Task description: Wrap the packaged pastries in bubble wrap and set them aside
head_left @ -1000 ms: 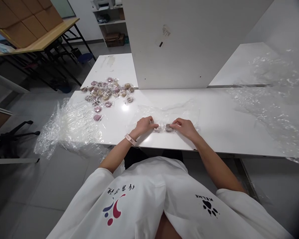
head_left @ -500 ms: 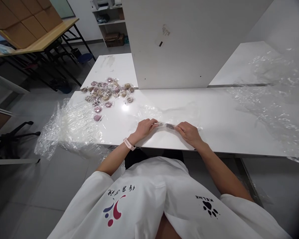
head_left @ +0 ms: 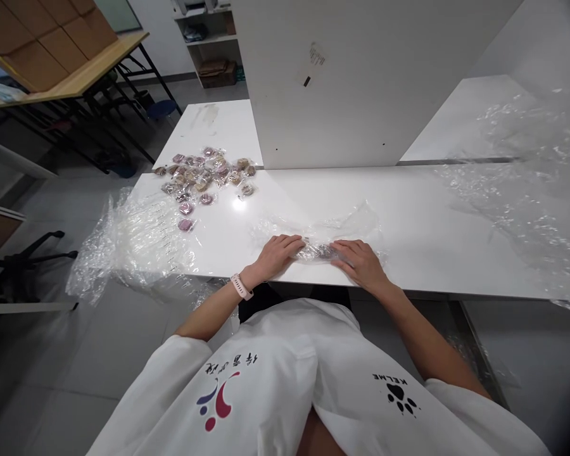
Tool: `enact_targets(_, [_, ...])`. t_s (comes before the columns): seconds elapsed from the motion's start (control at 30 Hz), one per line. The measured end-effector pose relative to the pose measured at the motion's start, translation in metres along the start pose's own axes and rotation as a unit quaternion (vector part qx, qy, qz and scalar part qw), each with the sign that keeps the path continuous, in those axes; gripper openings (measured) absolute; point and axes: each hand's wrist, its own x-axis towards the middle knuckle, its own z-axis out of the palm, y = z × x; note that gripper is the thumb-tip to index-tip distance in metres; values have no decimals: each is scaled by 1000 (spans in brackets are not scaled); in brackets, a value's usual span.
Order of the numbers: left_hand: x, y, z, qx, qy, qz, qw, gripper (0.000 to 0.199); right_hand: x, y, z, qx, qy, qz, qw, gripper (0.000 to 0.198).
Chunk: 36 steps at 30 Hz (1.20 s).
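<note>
Left hand (head_left: 278, 256) and right hand (head_left: 362, 263) hold clear wrap (head_left: 311, 254) at opposite ends, fingers curled over it, a dark piece (head_left: 324, 251) inside, near the counter's (head_left: 432, 240) front edge. Packets (head_left: 202, 180) lie clustered leftward.

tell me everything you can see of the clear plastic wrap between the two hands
The clear plastic wrap looks thin, glossy and crinkled, with bright glints along its folds. Its near part is bunched into a narrow band running side to side, with a dark item showing through; the wrap blurs its details. The far part spreads loosely over the white table, its edge uneven and peaking beyond the right hand. That hand's fingers touch the band's right end; the left hand touches its left end.
</note>
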Motion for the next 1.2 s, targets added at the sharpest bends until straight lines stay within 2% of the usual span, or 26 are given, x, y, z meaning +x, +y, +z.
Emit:
enact_targets(0.1, [15,-7,0,-30,-5,-99,995,24,11,5,-1,20,-11,92,996,47])
enact_targets(0.2, [39,-12,-2,-55,-37,-208,976,28,34,10,-4,40,-93,206,973,49])
enact_targets(0.27, [49,-13,-5,-41,-45,-242,968,28,48,12,-5,33,-126,255,958,50])
enact_targets(0.33, [48,-12,-9,8,-9,-238,971,25,52,14,-6,3,-82,250,965,47])
enact_targets(0.43, [27,-6,-18,66,103,-196,973,23,35,21,-13,-55,69,189,978,40])
enact_targets(0.47, [18,-2,-20,64,134,-179,973,25,23,24,-17,-75,118,188,972,39])
enact_targets(0.53, [3,9,-18,39,159,-138,977,33,-5,29,-27,-126,194,246,941,40])
enact_targets(0.57, [-2,16,-14,27,150,-113,982,39,-20,29,-31,-156,212,289,920,42])
enact_targets(0.63, [-4,30,0,18,102,-68,992,54,-45,25,-34,-199,197,346,896,46])
enact_targets(0.67, [-2,36,9,21,72,-54,996,61,-54,20,-32,-205,171,347,899,44])
enact_targets(0.73, [4,45,28,30,20,-46,998,70,-62,6,-21,-180,111,294,932,38])
enact_targets(0.83, [11,49,46,44,-6,-56,997,74,-47,-13,4,-121,71,202,969,39])
enact_targets(0.93, [11,47,48,55,2,-54,997,73,-15,-18,24,-34,86,165,982,37])
enact_targets(1.03, [8,46,45,59,5,-56,997,72,15,-19,34,79,129,135,979,34])
enact_targets(1.13, [7,47,44,58,7,-61,996,70,34,-24,34,87,171,100,976,32])
enact_targets(1.2, [7,49,45,54,13,-64,996,66,42,-29,31,68,150,51,985,25])
